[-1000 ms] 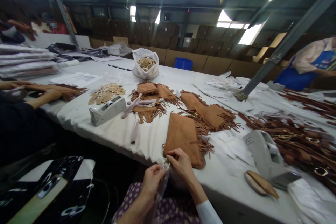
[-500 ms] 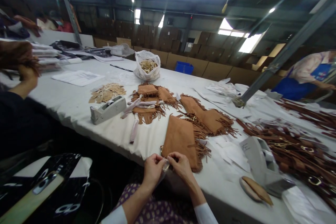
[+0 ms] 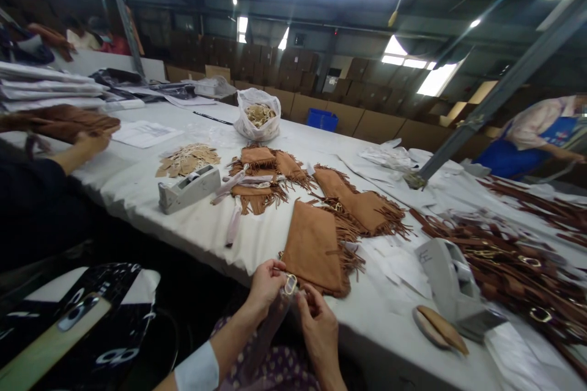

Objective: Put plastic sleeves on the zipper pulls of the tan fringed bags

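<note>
At the table's near edge, my left hand [image 3: 266, 286] pinches beside a gold-coloured metal clasp [image 3: 290, 284]. My right hand [image 3: 318, 321] has its thumb and fingers closed just below and to the right of it, on what looks like thin see-through wrapping. A pale, wrapped strip [image 3: 270, 327] hangs from the clasp toward my lap. Just beyond my fingers lies a flat brown fringed bag [image 3: 314, 244], its near corner close to the clasp. Behind it lie more brown fringed bags [image 3: 367, 208].
A grey tape dispenser [image 3: 190, 188] stands left of centre, another tape dispenser [image 3: 447, 281] at right. Paper tags [image 3: 188, 160], a white bag of gold-coloured pieces [image 3: 259, 115] and brown straps [image 3: 513, 263] lie about. A co-worker's hand [image 3: 92, 142] handles brown material at left.
My right hand has moved down and away from my left, and the gold clasp now shows between them. At left, the co-worker's brown material has come down onto the table.
</note>
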The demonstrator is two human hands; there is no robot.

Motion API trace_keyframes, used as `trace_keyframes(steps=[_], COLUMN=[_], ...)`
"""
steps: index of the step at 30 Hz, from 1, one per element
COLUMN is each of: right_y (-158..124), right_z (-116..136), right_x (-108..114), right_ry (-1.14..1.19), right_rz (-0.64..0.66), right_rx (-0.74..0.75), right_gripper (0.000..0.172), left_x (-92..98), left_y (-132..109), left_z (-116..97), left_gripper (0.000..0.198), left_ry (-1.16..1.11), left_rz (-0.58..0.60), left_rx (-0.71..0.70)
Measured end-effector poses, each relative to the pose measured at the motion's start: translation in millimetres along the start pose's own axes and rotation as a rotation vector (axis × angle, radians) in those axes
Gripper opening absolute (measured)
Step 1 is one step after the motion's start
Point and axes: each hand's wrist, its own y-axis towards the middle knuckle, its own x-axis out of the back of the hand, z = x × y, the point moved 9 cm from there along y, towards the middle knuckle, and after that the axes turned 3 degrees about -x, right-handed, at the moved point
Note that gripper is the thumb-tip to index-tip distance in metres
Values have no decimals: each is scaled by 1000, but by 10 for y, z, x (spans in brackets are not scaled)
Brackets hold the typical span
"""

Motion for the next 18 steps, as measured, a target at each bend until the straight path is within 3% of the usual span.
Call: trace_keyframes(steps=[7,14,18], right_y=[175,318,329], right_z=[308,245,210], right_x=[-222,-347,-331], right_ry=[-114,-102,19], right_rz=[122,205,236], right_rx=[235,158,95], right_gripper=[35,29,35], left_x=[63,113,105], left_y=[14,49,53], left_z=[-2,60,11], left_gripper=[17,20,24], left_ry=[52,25,-2], left_rz=[19,-38,-64], left_rx=[-34,-37,-37])
